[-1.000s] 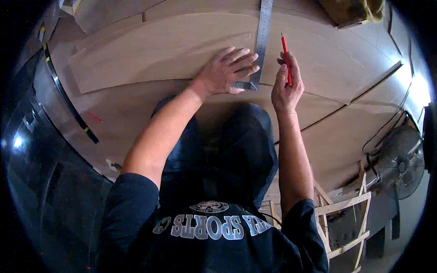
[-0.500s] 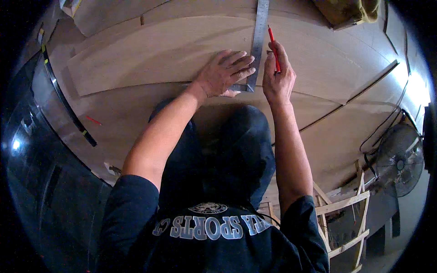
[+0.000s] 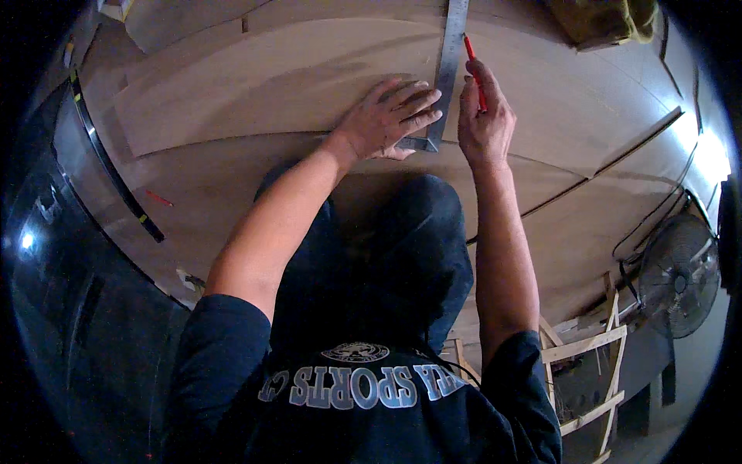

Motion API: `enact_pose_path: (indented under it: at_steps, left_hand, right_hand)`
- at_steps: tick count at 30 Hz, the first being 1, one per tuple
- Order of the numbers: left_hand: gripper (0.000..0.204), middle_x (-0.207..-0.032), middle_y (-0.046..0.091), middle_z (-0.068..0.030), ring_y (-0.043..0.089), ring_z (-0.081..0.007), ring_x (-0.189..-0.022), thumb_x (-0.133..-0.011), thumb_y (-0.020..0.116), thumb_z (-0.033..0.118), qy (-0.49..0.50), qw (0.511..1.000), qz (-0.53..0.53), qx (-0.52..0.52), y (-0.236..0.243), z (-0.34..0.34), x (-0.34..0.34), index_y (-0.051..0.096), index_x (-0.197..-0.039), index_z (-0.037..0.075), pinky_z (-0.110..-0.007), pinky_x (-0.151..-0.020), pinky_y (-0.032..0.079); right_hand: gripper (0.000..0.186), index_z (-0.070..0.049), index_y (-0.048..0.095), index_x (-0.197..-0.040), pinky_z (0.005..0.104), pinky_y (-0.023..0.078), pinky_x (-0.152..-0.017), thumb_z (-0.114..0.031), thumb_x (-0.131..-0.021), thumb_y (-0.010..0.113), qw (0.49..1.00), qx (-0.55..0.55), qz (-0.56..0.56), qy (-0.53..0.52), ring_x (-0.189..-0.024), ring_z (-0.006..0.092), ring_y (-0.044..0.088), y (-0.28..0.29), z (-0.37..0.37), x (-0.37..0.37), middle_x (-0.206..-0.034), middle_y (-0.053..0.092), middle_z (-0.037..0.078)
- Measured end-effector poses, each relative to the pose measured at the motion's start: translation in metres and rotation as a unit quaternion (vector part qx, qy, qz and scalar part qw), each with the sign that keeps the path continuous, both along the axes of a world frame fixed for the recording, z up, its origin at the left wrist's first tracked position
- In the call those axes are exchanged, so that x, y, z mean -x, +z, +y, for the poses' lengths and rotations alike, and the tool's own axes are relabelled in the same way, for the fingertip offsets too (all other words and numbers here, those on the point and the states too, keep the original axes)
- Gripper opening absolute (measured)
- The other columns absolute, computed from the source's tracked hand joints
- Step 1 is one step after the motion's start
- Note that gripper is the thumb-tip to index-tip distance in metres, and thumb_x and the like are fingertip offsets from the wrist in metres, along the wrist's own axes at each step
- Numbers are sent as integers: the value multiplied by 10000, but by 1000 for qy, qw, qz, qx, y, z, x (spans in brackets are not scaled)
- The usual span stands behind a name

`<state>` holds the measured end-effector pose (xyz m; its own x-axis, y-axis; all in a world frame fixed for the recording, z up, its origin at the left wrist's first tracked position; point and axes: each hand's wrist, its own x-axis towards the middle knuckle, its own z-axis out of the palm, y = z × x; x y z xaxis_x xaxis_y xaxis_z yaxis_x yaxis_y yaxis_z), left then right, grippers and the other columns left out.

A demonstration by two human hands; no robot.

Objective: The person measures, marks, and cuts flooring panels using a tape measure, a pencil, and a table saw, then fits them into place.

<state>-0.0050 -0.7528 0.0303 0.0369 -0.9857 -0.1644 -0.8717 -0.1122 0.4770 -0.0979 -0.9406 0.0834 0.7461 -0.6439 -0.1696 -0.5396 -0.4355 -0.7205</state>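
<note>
Has a fan [image 3: 680, 274] far right, a black strip [image 3: 107, 164] and small red stick [image 3: 160, 199] off left. Rests a flattened left hand [image 3: 386, 120] on a metal square [image 3: 449, 69], with its blade between both hands; grips a red pencil [image 3: 469, 48] in the right hand [image 3: 487, 124].

A grey L-shaped square [image 3: 447, 69] lies across the tan board [image 3: 270, 97]; a red pencil [image 3: 470, 50] slants beside the square's long edge.

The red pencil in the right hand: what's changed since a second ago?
The right hand carried the red pencil forward and left, its tip now by the edge of the metal square. Nothing was let go. The left hand stays spread over the square.
</note>
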Motion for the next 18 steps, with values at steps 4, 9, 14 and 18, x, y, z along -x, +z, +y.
enact_pose_path:
  at_steps: [4,9,14,18]
  left_hand:
    - [1073,-1671,293,0,280,-244,-1521,-611,862,571,5,1000,-11,11,-5,-1,1,416,-1549,300,-501,-1235,238]
    - [995,-1668,299,29,278,-209,-1521,-659,796,626,16,999,-36,24,-9,1,4,437,-1541,339,-477,-1256,174]
    - [943,-1658,317,8,257,-214,-1531,-670,805,581,20,998,-51,24,-4,1,8,471,-1509,311,-477,-1262,146]
    - [420,-1539,486,-55,415,-249,-1449,-860,682,233,16,990,-36,132,-2,28,28,654,-1275,174,-450,-1168,361]
  right_hand:
    - [261,-68,679,-1224,384,565,-877,-183,-1020,565,999,-6,40,19,-991,323,742,20,8,22,-1078,750,160]
    - [249,-34,688,-1186,371,564,-877,-134,-1006,549,976,-99,181,67,-976,299,740,63,45,111,-1050,741,181]
    - [320,-23,619,-1314,409,539,-950,-111,-1013,558,985,-94,95,-113,-1085,307,693,87,43,132,-1209,694,179]
    - [531,-77,457,-1489,465,410,-1132,-222,-1008,628,984,1,175,-42,-1412,387,442,42,44,172,-1556,399,223]
